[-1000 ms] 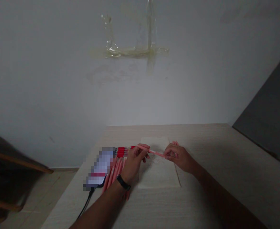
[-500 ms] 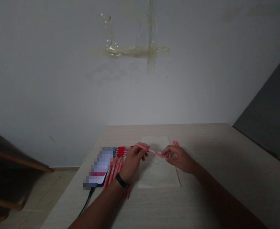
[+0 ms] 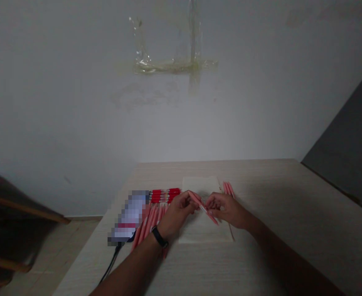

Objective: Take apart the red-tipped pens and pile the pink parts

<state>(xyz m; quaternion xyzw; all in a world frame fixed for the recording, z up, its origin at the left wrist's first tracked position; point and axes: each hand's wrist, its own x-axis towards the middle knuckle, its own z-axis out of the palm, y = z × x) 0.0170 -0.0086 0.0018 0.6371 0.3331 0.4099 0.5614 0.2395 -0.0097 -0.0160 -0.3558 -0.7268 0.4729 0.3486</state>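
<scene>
Centre of frame, over the pale sheet [image 3: 199, 234], the pink pen [image 3: 203, 208] now slants to lower right, previously nearer level; your left hand [image 3: 178, 209] pinches its upper end, seemingly steadying it, your right hand [image 3: 226, 209] meets its middle, pinch indeterminate.

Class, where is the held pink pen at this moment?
In the head view, the pink pen is just right of centre, slanting between the left hand and the right hand, over the pale sheet.
</scene>
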